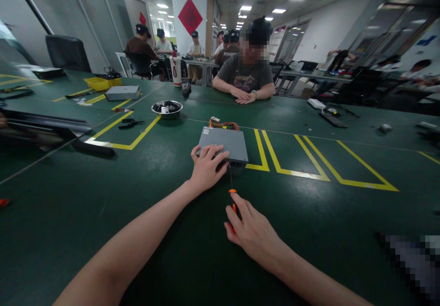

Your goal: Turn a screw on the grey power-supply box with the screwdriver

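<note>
A grey computer power supply (230, 142) lies on the green table, a bundle of coloured cables (225, 124) coming out behind it. My left hand (208, 166) grips its front left corner, fingers spread over the top and thumb at the near side. In my right hand (252, 226) is a screwdriver (233, 191) with an orange and black handle, its thin shaft pointing away from me. The tip meets the near face of the power supply, close to my left thumb; whether it sits in a screw is too small to tell.
Behind the power supply stands a metal bowl (167, 108) with small parts. Yellow tape (299, 173) marks areas on the table. Pliers (130, 123), a grey box (123, 92) and a yellow tray (103, 83) lie left. A person (245, 72) sits opposite, hands together.
</note>
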Available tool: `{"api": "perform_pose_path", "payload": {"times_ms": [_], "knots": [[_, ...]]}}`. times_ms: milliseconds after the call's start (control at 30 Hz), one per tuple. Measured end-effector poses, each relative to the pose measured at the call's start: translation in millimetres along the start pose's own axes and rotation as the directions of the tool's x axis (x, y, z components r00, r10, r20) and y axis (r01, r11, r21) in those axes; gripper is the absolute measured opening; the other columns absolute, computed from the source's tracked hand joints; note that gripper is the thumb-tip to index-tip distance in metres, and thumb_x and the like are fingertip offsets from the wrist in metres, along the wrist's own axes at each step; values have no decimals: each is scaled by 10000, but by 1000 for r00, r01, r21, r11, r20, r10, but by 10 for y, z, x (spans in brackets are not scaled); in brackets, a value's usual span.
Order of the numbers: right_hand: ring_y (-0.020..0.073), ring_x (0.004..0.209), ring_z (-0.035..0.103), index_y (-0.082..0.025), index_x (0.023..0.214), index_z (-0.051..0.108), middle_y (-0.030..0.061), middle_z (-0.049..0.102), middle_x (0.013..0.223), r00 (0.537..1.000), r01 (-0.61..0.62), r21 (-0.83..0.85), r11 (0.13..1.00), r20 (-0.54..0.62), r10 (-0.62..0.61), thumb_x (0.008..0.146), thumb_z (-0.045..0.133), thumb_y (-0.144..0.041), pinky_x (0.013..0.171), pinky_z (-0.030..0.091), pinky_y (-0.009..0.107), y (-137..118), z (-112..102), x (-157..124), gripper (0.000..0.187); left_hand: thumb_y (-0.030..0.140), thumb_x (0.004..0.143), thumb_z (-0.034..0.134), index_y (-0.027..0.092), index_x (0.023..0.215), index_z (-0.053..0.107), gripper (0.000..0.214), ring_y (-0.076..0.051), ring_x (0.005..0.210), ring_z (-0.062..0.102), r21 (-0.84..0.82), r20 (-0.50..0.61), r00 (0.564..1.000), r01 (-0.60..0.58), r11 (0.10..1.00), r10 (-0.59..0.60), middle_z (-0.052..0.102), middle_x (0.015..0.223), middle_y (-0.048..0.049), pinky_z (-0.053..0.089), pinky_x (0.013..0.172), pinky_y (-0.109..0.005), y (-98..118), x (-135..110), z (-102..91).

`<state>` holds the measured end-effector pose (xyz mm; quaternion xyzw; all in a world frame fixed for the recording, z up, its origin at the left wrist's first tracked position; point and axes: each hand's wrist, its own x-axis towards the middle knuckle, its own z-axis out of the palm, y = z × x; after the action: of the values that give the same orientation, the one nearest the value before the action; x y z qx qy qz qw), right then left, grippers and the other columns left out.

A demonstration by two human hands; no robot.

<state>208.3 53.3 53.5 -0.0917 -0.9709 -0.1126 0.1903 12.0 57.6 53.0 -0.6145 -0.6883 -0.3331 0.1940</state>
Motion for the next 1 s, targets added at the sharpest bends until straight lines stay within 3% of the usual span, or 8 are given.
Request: {"api": "perform_pose_path", "payload": {"times_ms": [133,233,333,500,733,900,1000], "knots": [[230,913,575,-154,1013,583,137,528,1231,998,68,58,996,3,-68,743,609,-210,643,544,312,16,3,-9,277,306,823,516,297,1038,570,222,-229,1132,436,2,-4,1000,5,1000,-5,555,1188,-20,166,993,-482,5,1,4],[208,873,577,-156,914,611,114,598,1136,994,99,108,989,-56,-93,773,594,-253,695,540,330,37,-12,-6,172,308,819,522,295,1038,573,225,-232,1130,438,5,-5,1000,4,1000,-4,559,1182,-24,168,993,-484,2,1,6],[237,930,571,-144,951,607,135,595,1133,995,89,157,984,-56,-81,764,602,-375,691,544,330,40,-33,-4,297,313,821,518,293,1046,569,231,-228,1131,439,11,1,1000,-2,1000,2,558,1183,-23,169,995,-476,-4,-2,9],[215,961,575,-107,1129,526,172,532,1222,993,110,184,977,-69,-98,808,555,-275,675,536,283,47,-69,-9,363,315,827,510,295,1050,562,230,-223,1134,438,8,-1,1000,0,1000,0,555,1193,-19,159,997,-476,-12,-6,12],[147,791,603,-99,975,546,181,584,1139,971,150,261,953,-220,-93,819,551,-336,661,520,280,121,12,-43,284,307,822,518,298,1046,568,229,-228,1131,442,-2,-3,1000,0,1000,0,559,1187,-20,160,996,-484,-11,-3,11],[219,1035,552,-169,1180,489,162,506,1243,994,108,279,954,-59,-95,816,544,-320,749,525,325,124,-75,-31,398,317,822,517,298,1054,565,238,-228,1133,436,-1,-1,1000,1,1000,-1,557,1189,-25,161,995,-483,-11,-5,10],[214,1007,567,-175,1188,499,170,492,1254,994,110,269,957,-40,-103,831,515,-284,730,529,316,128,-124,-24,373,325,828,507,296,1059,559,239,-222,1139,430,6,7,1000,-2,1000,2,550,1198,-22,162,997,-478,-13,-7,7]]}}
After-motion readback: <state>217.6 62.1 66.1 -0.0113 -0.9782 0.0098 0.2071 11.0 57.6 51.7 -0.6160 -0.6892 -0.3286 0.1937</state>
